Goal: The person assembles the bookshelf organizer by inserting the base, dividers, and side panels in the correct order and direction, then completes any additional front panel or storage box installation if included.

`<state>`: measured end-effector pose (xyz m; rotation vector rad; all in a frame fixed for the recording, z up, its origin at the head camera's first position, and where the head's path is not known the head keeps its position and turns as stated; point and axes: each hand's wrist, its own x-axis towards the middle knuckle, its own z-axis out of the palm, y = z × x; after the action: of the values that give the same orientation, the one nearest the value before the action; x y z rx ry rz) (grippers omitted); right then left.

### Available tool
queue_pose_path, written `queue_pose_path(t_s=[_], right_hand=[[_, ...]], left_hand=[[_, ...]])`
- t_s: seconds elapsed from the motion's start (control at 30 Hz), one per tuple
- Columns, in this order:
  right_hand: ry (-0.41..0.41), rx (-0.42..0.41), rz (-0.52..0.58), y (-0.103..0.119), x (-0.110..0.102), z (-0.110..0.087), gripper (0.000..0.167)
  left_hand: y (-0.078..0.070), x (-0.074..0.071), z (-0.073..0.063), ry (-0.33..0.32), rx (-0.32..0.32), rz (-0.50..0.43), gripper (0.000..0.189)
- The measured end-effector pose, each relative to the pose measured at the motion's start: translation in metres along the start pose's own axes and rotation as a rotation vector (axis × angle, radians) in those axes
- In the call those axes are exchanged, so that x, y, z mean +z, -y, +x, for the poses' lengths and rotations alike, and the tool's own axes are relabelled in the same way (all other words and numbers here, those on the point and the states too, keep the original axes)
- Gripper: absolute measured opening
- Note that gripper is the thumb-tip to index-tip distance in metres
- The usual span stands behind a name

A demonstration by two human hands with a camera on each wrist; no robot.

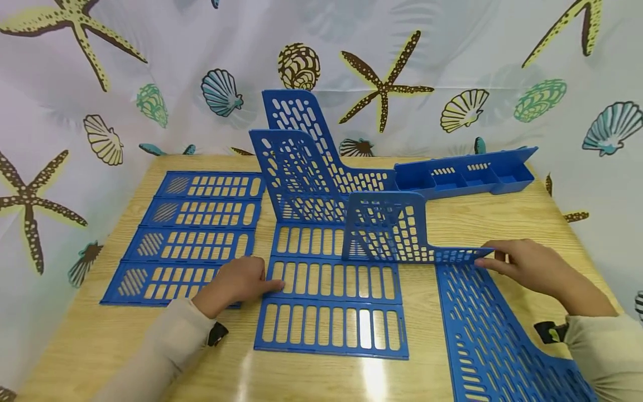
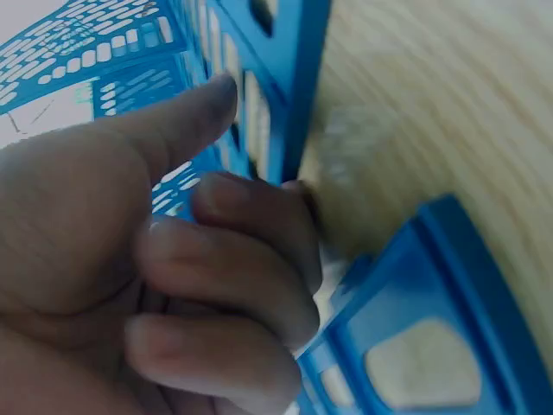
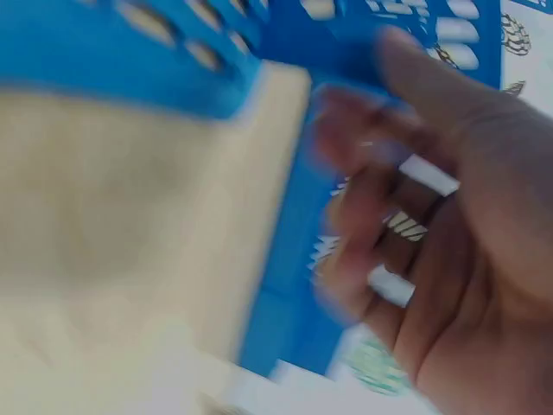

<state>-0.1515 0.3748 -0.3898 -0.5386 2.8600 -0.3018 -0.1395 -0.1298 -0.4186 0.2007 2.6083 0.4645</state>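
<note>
My left hand [image 1: 238, 279] is at the left edge of the joined slotted blue panels [image 1: 334, 301] lying flat on the table. In the left wrist view, its thumb and index finger pinch that slotted edge, the other fingers curled. My right hand [image 1: 527, 268] pinches the low right end of an upright L-shaped blue panel [image 1: 389, 194], which stands across the right part of the slotted panels. In the right wrist view, the thumb touches the panel while the fingers are blurred. Two more L-shaped panels stand behind, the nearer one [image 1: 288, 135] and the farther one [image 1: 288, 95].
Several blue grid panels [image 1: 196, 228] lie side by side at the left. A blue compartment tray [image 1: 462, 191] sits at the back right. Another L-shaped panel [image 1: 524, 340] lies flat beneath the right arm. A shell-patterned cloth [image 1: 321, 72] hangs behind the wooden table [image 1: 422, 324].
</note>
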Motion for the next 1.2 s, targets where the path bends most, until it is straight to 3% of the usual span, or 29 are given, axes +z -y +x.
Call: queue_pose_path(t_s=[0.13,0.3,0.5,0.6,0.8,0.9,1.03,1.1,1.2], right_hand=[[-0.025,-0.113,0.216,0.001,0.013,0.012,0.018],[0.016,-0.126,0.328,0.005,0.011,0.025,0.026],[0.107,-0.171,0.417,-0.003,0.002,0.046,0.019],[0.164,-0.202,0.462,0.009,0.007,0.058,0.027],[0.232,-0.291,0.536,0.052,0.025,0.081,0.032],[0.216,-0.272,0.526,0.067,0.029,0.090,0.033],[0.178,-0.245,0.431,0.075,0.032,0.093,0.028],[0.171,-0.233,0.360,0.075,0.031,0.086,0.024],[0.159,-0.171,0.222,0.066,0.021,0.057,0.044]], left_hand=[[0.006,-0.002,0.008,0.072,0.026,0.016,0.042],[0.008,-0.001,0.014,0.063,0.047,0.062,0.042],[0.006,-0.002,0.019,0.087,0.060,0.102,0.040],[0.006,0.000,0.020,0.097,0.110,0.107,0.039],[0.004,0.007,0.025,0.053,0.209,0.077,0.039],[0.004,0.009,0.026,0.041,0.223,0.075,0.038],[0.006,0.008,0.022,0.022,0.201,0.066,0.038],[0.007,0.007,0.014,-0.011,0.186,0.064,0.037],[0.006,0.007,-0.001,-0.083,0.172,0.073,0.037]])
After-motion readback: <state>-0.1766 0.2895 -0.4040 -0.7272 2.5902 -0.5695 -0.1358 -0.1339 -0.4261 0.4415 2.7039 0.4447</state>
